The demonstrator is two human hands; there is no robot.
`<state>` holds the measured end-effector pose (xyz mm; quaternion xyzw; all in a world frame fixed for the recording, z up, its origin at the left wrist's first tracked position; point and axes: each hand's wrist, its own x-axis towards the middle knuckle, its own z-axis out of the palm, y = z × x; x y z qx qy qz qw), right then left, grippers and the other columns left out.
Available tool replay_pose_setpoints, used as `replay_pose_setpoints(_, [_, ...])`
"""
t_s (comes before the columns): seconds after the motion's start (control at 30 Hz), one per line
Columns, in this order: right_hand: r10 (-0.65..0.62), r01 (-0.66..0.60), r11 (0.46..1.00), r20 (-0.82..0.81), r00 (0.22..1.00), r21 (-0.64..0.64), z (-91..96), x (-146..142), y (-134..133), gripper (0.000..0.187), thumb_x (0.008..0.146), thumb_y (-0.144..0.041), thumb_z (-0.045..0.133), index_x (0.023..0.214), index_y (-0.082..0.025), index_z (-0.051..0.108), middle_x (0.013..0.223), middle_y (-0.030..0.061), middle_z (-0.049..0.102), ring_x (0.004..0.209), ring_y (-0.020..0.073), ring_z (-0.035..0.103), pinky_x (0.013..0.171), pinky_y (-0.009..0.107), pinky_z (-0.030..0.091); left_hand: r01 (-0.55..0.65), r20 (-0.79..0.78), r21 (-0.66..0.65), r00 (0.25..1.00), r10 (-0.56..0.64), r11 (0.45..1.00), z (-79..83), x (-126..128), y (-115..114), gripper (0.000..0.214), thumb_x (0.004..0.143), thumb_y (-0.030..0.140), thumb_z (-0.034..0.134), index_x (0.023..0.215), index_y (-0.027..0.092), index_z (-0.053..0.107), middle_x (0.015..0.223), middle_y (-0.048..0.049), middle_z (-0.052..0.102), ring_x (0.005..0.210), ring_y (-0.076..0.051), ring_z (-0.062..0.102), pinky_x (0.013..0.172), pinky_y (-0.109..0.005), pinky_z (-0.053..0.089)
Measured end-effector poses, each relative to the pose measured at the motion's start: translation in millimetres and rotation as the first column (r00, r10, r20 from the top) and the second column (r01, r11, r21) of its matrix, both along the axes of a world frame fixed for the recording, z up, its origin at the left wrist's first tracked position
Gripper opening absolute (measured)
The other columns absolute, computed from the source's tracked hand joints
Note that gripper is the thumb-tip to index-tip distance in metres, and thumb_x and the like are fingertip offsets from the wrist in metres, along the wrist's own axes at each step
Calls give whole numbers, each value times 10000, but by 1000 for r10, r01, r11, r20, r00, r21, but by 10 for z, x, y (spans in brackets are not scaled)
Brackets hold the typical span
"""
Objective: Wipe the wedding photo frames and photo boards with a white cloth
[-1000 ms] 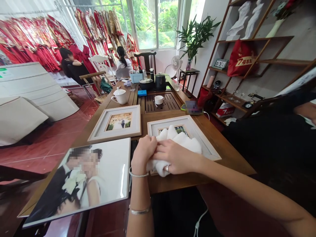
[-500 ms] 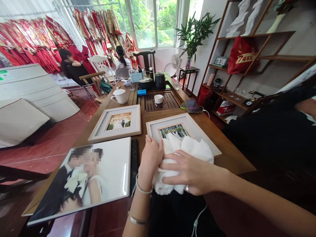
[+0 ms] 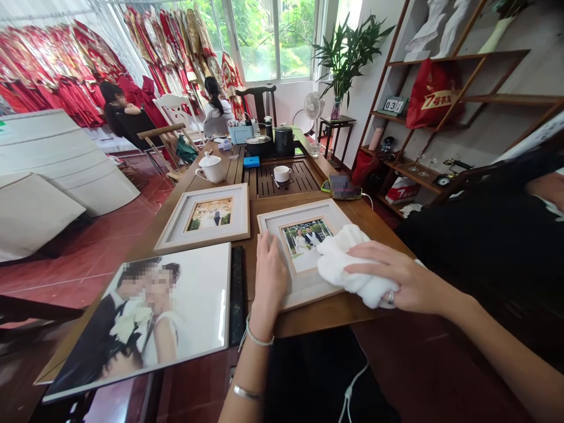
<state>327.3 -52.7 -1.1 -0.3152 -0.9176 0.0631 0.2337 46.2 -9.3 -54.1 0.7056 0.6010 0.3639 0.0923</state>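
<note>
A pale framed wedding photo (image 3: 304,241) lies flat on the wooden table (image 3: 335,311) in front of me. My left hand (image 3: 269,276) rests flat on the frame's left edge, fingers stretched out. My right hand (image 3: 399,282) presses a bunched white cloth (image 3: 348,264) onto the frame's right side, fingers curved over the cloth. A second pale frame (image 3: 207,217) lies to the left. A large glossy wedding print (image 3: 150,317) lies at the near left corner.
A tea tray (image 3: 286,179) with a cup, kettles and a white teapot (image 3: 210,168) lies further along the table. A phone (image 3: 343,187) sits at the right edge. Two people sit by racks of red garments. Wooden shelves stand at right.
My right hand has slid the cloth from the frame's near left side over to its right, uncovering the photo. My left hand has opened flat on the frame's left edge.
</note>
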Motion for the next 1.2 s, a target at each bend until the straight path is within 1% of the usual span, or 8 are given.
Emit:
replay_pose_setpoints(0.17, [-181, 189, 980, -128, 975, 55, 5, 198, 236, 608, 704, -82, 518, 1261, -303, 623, 1281, 55, 629, 1175, 292, 593, 961, 436, 516, 90, -22, -70, 996, -92, 993, 20, -42, 23, 572, 772, -102, 344, 1209, 121, 638, 1389, -142, 564, 1505, -330, 190, 1210, -541, 290])
replay_pose_setpoints(0.33, [-377, 376, 916, -23, 926, 139, 3, 182, 687, 490, 734, -137, 542, 1205, -211, 656, 1276, 118, 640, 1197, 346, 566, 1013, 524, 461, 82, -9, -86, 997, -83, 993, 19, -61, 27, 544, 784, -102, 347, 1192, 110, 638, 1355, -157, 566, 1491, -353, 234, 1199, -538, 314])
replay_pose_setpoints(0.53, [-442, 442, 895, -6, 897, 66, -75, 60, 1312, 483, 723, -192, 564, 1198, -184, 657, 1239, 102, 678, 1161, 319, 592, 1015, 465, 456, 108, -17, -74, 994, -110, 991, 12, -66, -13, 529, 790, -107, 323, 1161, 120, 624, 1300, -149, 574, 1498, -358, 210, 1195, -557, 308])
replay_pose_setpoints(0.73, [-516, 511, 856, 168, 840, 77, 60, -278, 1754, 547, 732, -199, 568, 1276, -202, 627, 1307, 91, 652, 1124, 328, 589, 929, 436, 444, 130, 3, -69, 992, -130, 989, 16, -89, -27, 519, 791, -108, 312, 1121, 152, 617, 1268, -128, 579, 1504, -335, 212, 1198, -560, 304])
replay_pose_setpoints(0.87, [-388, 386, 920, 269, 882, 62, 122, -574, 1789, 534, 736, -195, 574, 1262, -260, 638, 1319, 66, 648, 1149, 350, 554, 930, 500, 392, 103, 32, -65, 994, -101, 993, -22, -84, -12, 519, 782, -111, 321, 1104, 163, 622, 1272, -119, 580, 1501, -328, 227, 1202, -557, 300])
replay_pose_setpoints(1.03, [-119, 136, 989, 263, 958, -50, 76, -839, 1542, 573, 721, -163, 607, 1282, -277, 621, 1358, 47, 625, 1245, 338, 479, 1037, 624, 268, 68, 45, -48, 997, -66, 997, -81, -97, 16, 456, 796, -91, 354, 1049, 151, 646, 1357, -140, 543, 1490, -332, 261, 1192, -545, 320])
replay_pose_setpoints(1.13, [59, -24, 990, 250, 966, -139, 60, -809, 1298, 607, 698, -112, 611, 1288, -251, 619, 1332, 58, 635, 1201, 302, 507, 1019, 545, 360, 76, 69, -45, 995, -73, 996, -82, -111, 46, 417, 811, -79, 362, 976, 160, 660, 1387, -132, 546, 1489, -315, 270, 1187, -531, 330])
replay_pose_setpoints(1.2, [116, -79, 984, 245, 963, -157, 66, -716, 1117, 632, 676, -87, 625, 1288, -245, 620, 1349, 73, 611, 1193, 295, 511, 977, 486, 422, 69, 81, -45, 995, -65, 997, -69, -109, 62, 397, 823, -68, 369, 950, 162, 667, 1453, -130, 504, 1485, -312, 281, 1184, -529, 334])
